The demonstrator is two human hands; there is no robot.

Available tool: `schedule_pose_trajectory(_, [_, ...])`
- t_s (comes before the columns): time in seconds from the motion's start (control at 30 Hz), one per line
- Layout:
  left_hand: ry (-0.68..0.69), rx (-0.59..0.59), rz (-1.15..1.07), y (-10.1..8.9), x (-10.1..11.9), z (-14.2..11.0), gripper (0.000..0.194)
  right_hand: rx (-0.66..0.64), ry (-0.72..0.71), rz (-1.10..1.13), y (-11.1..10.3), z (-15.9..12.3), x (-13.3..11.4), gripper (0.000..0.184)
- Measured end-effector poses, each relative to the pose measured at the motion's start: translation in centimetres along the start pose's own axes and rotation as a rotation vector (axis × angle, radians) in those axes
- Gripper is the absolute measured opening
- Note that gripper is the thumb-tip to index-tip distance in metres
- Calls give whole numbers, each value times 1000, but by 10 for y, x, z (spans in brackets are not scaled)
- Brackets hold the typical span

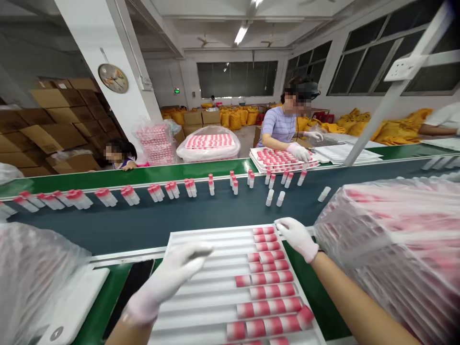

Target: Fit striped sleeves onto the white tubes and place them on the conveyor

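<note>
White ribbed tray on a green tabletop, red-and-white tubes in rows along its right. The left hand, gloved, hovers above, fingers parted, empty; the right hand is at the far right corner, grip unclear. Beyond, tubes line a dark belt; farther, a co-worker.

The left hand is blurred, so I cannot tell whether its fingers hold something. Its wrist partly hides a dark flat object. The bottom edge cuts off the white tray and its nearest tubes. The right edge cuts the wrapped stack, blurred under plastic. The clock is too small to read.
</note>
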State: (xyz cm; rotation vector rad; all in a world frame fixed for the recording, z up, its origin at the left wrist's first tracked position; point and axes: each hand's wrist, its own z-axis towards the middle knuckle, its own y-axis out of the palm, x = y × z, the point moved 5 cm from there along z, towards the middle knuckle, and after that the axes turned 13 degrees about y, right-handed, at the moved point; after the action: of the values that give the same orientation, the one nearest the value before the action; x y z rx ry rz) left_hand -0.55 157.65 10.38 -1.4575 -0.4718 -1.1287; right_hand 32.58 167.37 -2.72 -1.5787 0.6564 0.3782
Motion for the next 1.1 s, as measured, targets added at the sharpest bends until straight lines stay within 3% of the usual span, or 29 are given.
schedule_pose_trajectory(0.1, [-39, -67, 55, 23, -30, 71, 33, -156, -117, -139, 14, -5, -26, 27])
schedule_pose_trajectory(0.2, [-80, -76, 84, 48, -66, 138, 42, -288, -152, -277, 17, -9, -37, 17])
schedule_pose_trajectory(0.27, [-95, -92, 102, 66, -90, 171, 46, -347, -179, -329, 17, -18, -38, 9])
schedule_pose_trajectory(0.37, [-99, -111, 139, 98, -116, 207, 55, -381, -232, -353, 23, -36, -37, 21])
schedule_pose_trajectory(0.57, [-62, -49, 179, 169, -127, 277, 81, -352, -253, -355, 44, -46, -29, 18])
schedule_pose_trajectory(0.67, [-21, -2, 149, 191, -121, 302, 66, -353, -247, -359, 49, -45, -21, 15])
schedule_pose_trajectory(0.77, [25, 29, 72, 193, -115, 304, 34, -334, -230, -321, 48, -48, -14, 16])
schedule_pose_trajectory(0.87, [99, 50, -34, 176, -107, 278, 27, -192, -129, 4, 29, -45, -9, 24])
schedule_pose_trajectory(0.97, [162, 54, -133, 148, -93, 224, 30, -31, -54, 388, 6, -39, -12, 31])
schedule_pose_trajectory(1.1, [191, 76, -147, 114, -70, 136, 26, -22, -126, 610, -12, -39, -49, 29])
